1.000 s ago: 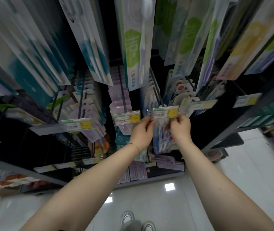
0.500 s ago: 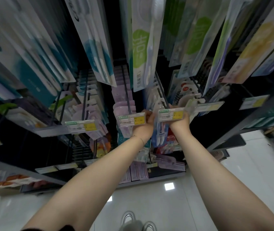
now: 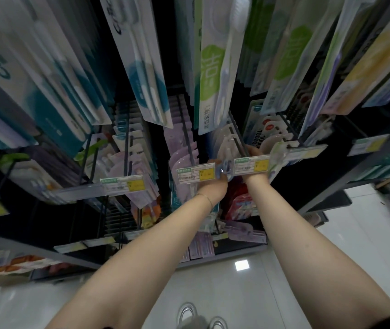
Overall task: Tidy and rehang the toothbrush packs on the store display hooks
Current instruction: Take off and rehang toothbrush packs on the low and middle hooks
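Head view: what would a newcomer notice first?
At centre, the left hand and right hand grip clear blister toothbrush packs on the middle hook, half hidden behind yellow-and-white price labels. Above them hangs a tall white-and-green toothbrush pack.

Both arms are bare and nearly straight, reaching forward and converging toward the middle of the view. The left arm enters from the lower left, the right arm from the lower right. The left hand and right hand sit just beside each other, wrists about level, backs toward the camera. Their fingers are largely hidden, so neither grip can be read.
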Demonstrator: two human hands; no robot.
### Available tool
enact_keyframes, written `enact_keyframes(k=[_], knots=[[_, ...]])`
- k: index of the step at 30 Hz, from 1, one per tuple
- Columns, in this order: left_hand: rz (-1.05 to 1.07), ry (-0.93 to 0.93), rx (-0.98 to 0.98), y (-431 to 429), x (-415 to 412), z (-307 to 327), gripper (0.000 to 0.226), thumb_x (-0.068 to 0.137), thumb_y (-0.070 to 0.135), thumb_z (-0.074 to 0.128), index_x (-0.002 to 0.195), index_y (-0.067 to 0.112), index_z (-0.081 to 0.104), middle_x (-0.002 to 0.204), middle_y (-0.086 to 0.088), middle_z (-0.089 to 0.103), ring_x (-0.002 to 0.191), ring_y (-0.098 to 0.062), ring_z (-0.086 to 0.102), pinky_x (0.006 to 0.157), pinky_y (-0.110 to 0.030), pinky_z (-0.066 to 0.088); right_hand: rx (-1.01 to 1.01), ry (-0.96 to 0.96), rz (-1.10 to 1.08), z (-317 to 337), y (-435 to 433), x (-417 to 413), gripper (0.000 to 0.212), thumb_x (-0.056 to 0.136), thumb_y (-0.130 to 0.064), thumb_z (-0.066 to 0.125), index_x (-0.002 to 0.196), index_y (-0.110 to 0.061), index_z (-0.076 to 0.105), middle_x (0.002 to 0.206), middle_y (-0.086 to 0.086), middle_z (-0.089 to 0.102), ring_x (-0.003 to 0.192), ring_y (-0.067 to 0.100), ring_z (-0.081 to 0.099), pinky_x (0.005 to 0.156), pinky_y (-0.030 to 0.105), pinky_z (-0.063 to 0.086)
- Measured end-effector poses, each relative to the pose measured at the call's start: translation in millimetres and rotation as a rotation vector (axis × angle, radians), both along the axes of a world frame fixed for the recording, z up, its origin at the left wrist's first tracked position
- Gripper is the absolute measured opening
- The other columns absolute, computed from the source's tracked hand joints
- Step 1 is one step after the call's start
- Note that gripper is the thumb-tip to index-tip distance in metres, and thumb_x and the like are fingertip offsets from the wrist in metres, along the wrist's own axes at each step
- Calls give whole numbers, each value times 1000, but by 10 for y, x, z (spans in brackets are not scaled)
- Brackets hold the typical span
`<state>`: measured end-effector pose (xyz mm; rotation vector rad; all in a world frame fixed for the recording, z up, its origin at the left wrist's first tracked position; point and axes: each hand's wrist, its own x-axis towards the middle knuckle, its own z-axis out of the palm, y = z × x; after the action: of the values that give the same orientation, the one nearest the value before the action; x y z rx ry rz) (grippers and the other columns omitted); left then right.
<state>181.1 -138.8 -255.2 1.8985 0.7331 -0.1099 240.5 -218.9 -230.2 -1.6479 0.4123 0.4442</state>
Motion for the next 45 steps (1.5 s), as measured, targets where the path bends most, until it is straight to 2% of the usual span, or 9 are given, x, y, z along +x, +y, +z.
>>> enact_keyframes(k=[2,4,6,11,17,24,33,39,45], knots=[[-27,16,48,27,13,-59,41,102,24,41,137,4,44,142,-14,48,127,-29,47,108,-32,36,0,-121,-59,-18,24,15,33,105,-16,22,120,-2,48,134,23,44,115,23,45,99,24,37],[-41,33,100,-2,-15,-21,36,103,20,38,133,2,46,138,-16,49,124,-29,49,102,-31,37,126,-96,-204,-82,-14,-11,37,105,-16,19,115,0,50,121,20,48,109,29,48,109,26,28],[-92,9,123,-6,-52,-17,27,101,14,40,123,2,51,127,-18,56,117,-31,54,96,-32,41,22,-216,-125,-138,-69,-54,39,103,-8,22,125,17,42,130,34,45,120,42,45,114,37,25],[-276,-133,218,-7,-161,-41,15,94,11,42,105,16,51,101,-9,60,94,-25,58,74,-26,44,-338,-429,261,-192,-357,-277,20,94,-7,50,107,-1,65,102,15,66,98,30,62,88,41,50],[-555,-107,538,-198,-201,29,25,94,16,43,117,10,51,109,-12,59,94,-28,58,80,-37,51,-865,-485,566,-272,-860,-208,23,92,-29,50,103,-17,65,92,8,67,82,29,63,65,34,52],[-649,-35,833,-483,-22,-48,20,95,18,42,112,9,47,108,-11,57,95,-30,55,65,-33,39,-1028,-575,703,-277,-1374,95,21,93,-28,46,99,-14,61,88,7,65,75,28,60,58,33,49],[-458,125,785,-836,310,-134,52,98,22,45,144,11,24,133,-13,48,105,-30,57,73,-39,50,-840,-692,757,-255,-1664,526,55,95,-44,49,141,-20,35,136,8,51,113,27,57,69,28,46],[-339,4,610,-938,401,-141,43,101,22,41,142,17,29,135,-12,47,96,-32,59,69,-40,51,-560,-726,826,-281,-1638,677,29,100,-32,43,116,-11,56,109,8,60,88,16,56,64,26,37],[-258,-155,387,-979,328,-141,6,99,17,45,102,12,44,95,-18,60,82,-33,60,73,-46,52,-317,-666,752,-276,-1664,672,16,101,-22,42,102,-22,58,89,-6,60,81,12,59,71,22,43]])
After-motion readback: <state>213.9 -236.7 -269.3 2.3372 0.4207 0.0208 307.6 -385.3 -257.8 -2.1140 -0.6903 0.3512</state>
